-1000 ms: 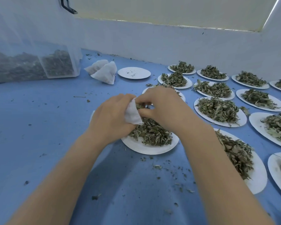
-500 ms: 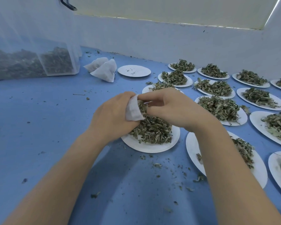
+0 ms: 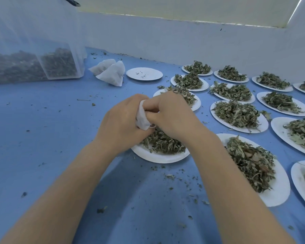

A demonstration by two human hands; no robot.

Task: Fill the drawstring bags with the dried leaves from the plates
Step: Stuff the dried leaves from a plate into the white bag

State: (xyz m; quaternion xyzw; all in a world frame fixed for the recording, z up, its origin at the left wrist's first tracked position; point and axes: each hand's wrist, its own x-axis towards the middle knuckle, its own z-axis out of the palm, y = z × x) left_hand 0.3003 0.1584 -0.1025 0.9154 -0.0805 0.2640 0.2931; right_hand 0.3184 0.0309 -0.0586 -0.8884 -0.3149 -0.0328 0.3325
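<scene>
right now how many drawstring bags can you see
3. Two lie touching between the clear bin and the empty plate: rear bag, front bag. The third bag is held between the left hand and right hand. More may be hidden.

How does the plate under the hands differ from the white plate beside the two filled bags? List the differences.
The plate under the hands carries a heap of dried leaves; the plate beside the filled bags holds only a few crumbs. The first is partly hidden by the left hand and right hand; the second lies fully in view, untouched. The first lies nearer the person. Both are white, round, flat on the blue table.
</scene>
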